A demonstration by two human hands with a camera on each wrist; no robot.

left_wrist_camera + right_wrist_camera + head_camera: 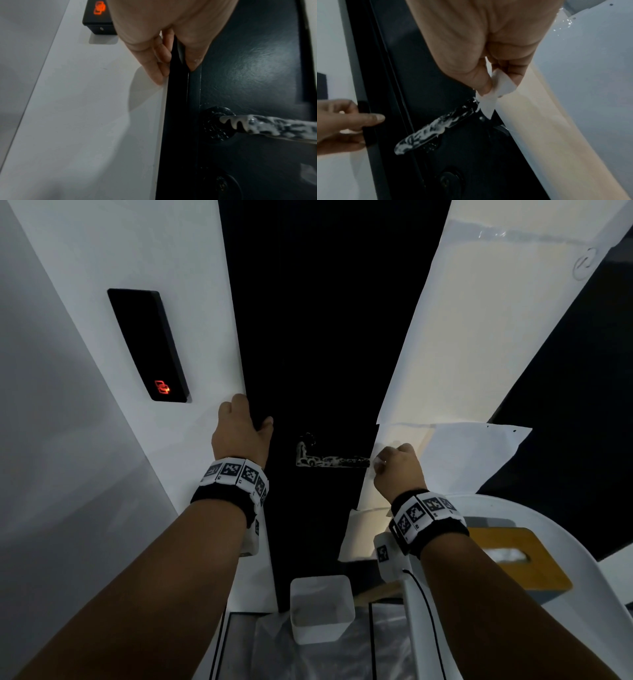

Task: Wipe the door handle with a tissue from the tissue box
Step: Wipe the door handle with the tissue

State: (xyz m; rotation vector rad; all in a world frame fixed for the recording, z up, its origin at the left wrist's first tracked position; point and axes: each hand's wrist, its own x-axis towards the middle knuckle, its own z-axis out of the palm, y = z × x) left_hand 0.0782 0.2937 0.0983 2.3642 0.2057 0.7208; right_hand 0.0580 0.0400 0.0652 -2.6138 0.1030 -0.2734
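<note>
White wall (102, 251), black card reader (147, 344)

The door (248, 60) was black with a faintly pebbled, low-sheen finish. Its handle (274, 127) looked like glossy dark metal, streaked with wet white smears. The tissue (498, 88) was thin, soft white paper. The tissue box (520, 559) appeared to be matt light wood.

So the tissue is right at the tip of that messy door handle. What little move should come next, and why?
Probably draw the tissue along the door handle toward the door's edge. The right hand pinches it at the handle's free end, white smears coat nearly the whole handle, and the left hand grips the door edge, steadying it.
</note>
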